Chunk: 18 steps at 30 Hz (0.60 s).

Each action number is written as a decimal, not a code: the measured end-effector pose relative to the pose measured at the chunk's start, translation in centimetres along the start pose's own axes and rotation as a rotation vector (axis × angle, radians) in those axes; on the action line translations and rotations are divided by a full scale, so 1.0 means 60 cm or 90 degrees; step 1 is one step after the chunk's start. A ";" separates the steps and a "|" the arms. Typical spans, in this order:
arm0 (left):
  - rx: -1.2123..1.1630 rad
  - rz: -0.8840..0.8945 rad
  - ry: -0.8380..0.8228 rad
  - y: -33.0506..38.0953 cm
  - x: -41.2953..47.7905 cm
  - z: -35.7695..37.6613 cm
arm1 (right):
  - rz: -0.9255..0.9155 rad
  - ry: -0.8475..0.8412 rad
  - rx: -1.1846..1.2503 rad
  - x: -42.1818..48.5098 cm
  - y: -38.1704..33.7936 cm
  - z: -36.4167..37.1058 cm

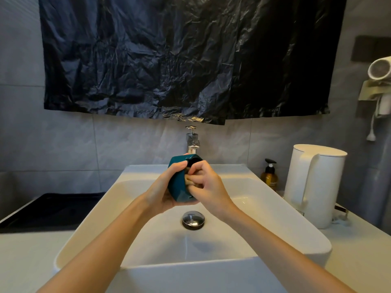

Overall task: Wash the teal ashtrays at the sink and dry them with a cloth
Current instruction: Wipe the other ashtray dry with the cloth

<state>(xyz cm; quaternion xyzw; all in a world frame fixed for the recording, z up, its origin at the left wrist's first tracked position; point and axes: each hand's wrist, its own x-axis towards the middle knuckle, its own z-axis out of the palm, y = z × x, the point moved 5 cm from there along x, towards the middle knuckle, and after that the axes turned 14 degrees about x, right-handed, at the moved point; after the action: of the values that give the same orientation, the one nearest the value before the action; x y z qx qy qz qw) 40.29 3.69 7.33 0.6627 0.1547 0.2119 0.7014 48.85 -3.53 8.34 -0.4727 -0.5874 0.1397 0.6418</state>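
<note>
A teal ashtray (pixel 180 182) is held on its edge above the white sink (pixel 275 218), just in front of the chrome tap (pixel 192 141). My left hand (pixel 164 191) grips it from the left, thumb on the upper rim. My right hand (pixel 208 183) pinches a small tan cloth or sponge (pixel 189 181) and presses it into the ashtray's open face. Most of that cloth is hidden by my fingers. No water runs from the tap.
A chrome drain plug (pixel 193 218) sits in the basin. On the counter to the right stand a white kettle (pixel 315 187) and an amber pump bottle (pixel 269 176). A dark tray (pixel 53 210) lies left. Black plastic sheet (pixel 179 56) covers the wall above.
</note>
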 end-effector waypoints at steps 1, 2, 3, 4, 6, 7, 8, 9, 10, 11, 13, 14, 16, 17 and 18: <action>0.003 0.002 0.008 0.001 0.000 -0.002 | 0.019 -0.030 0.009 -0.001 0.002 0.004; 0.003 0.000 0.012 0.000 0.000 -0.003 | 0.025 -0.046 0.017 -0.001 0.002 0.006; 0.001 -0.003 0.010 -0.001 0.001 -0.003 | 0.017 -0.040 0.018 0.001 0.002 0.006; -0.002 -0.009 0.005 -0.004 0.001 -0.003 | 0.000 -0.016 0.012 0.004 0.000 0.004; 0.001 -0.024 -0.004 -0.008 0.000 0.002 | -0.047 0.066 -0.059 0.006 -0.004 -0.006; 0.002 -0.032 -0.006 -0.010 0.000 0.004 | -0.075 0.103 -0.115 0.006 -0.007 -0.011; 0.005 -0.036 -0.010 -0.011 -0.001 0.006 | -0.107 0.126 -0.177 0.003 -0.011 -0.014; 0.012 -0.035 -0.013 -0.010 -0.003 0.008 | -0.144 0.133 -0.243 -0.001 -0.013 -0.016; 0.019 -0.032 -0.011 -0.009 -0.004 0.009 | -0.181 0.127 -0.306 -0.004 -0.018 -0.016; 0.026 -0.028 -0.004 -0.007 -0.006 0.009 | -0.208 0.112 -0.356 -0.006 -0.021 -0.015; 0.038 -0.016 0.009 -0.002 -0.006 0.006 | -0.213 0.075 -0.399 -0.008 -0.024 -0.013; 0.047 -0.009 0.011 0.000 -0.007 0.005 | -0.197 0.061 -0.401 -0.007 -0.023 -0.014; 0.057 0.000 0.013 0.001 -0.008 0.001 | -0.166 0.034 -0.405 -0.007 -0.020 -0.016; 0.059 0.005 0.015 0.001 -0.008 -0.002 | -0.160 0.014 -0.404 -0.007 -0.018 -0.014; 0.059 0.010 0.017 0.002 -0.007 -0.005 | -0.160 -0.006 -0.390 -0.007 -0.016 -0.012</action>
<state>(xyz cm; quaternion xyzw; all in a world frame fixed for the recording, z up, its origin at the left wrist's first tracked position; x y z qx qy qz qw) 39.77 3.77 7.41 0.6926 0.1682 0.2191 0.6664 49.03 -4.69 8.92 -0.5671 -0.6585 -0.1214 0.4796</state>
